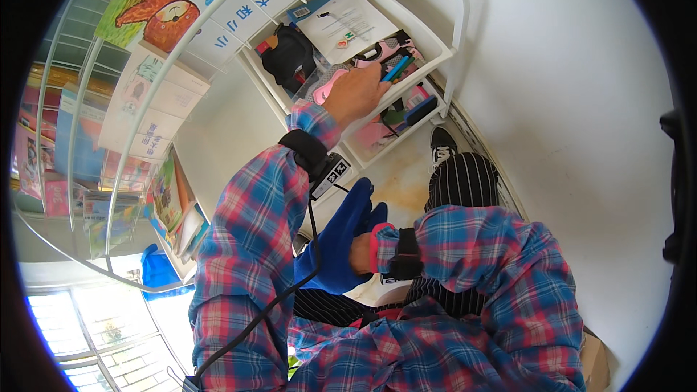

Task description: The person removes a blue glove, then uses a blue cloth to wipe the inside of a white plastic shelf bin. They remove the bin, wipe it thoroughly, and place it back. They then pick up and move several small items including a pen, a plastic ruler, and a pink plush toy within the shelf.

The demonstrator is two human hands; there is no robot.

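My left hand [356,92], bare, reaches into the upper white plastic drawer [405,85]. Its fingers are closed around slim pens, a blue one [396,68] and a green one beside it; the fingertips are partly hidden. Under and beside this hand lie pink-and-grey padded items [329,84]. A blue glove covers my right hand [340,245], which is held low before my lap. Its fingers are extended and apart, and nothing shows in them.
The drawer also holds a black padded item [288,57] and printed paper [348,27] with two small lettered tiles. Below sits another drawer [375,139] of mixed items. A white wire rack [117,196] with picture books stands left; a white wall [572,120] rises right. A black cable [272,305] crosses my left arm.
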